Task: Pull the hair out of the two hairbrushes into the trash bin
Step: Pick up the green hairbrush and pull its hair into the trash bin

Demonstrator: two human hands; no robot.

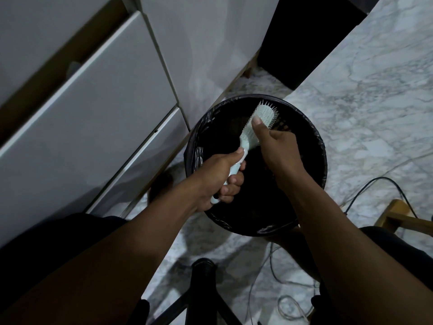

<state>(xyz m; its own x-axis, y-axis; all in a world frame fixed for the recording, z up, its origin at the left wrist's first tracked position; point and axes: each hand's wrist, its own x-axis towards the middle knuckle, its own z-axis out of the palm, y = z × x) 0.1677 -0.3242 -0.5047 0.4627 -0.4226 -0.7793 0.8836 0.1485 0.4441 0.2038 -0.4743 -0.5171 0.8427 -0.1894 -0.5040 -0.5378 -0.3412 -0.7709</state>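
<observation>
A pale mint hairbrush [264,114] is held over a round black trash bin [314,141] lined with a black bag. My left hand [219,179] is closed around the brush's handle. My right hand [275,146] rests on the bristle side of the brush head, thumb pressed among the bristles and fingers curled under; dark hair shows just below the brush by that hand. Whether the fingers pinch hair is hard to tell against the dark bin. Only one hairbrush is in view.
White cabinet drawers [89,109] stand to the left of the bin. The floor is grey-veined marble [365,85]. Black cables [375,184] trail at right near a wooden frame [398,214]. A black chair base [203,277] sits below, between my legs.
</observation>
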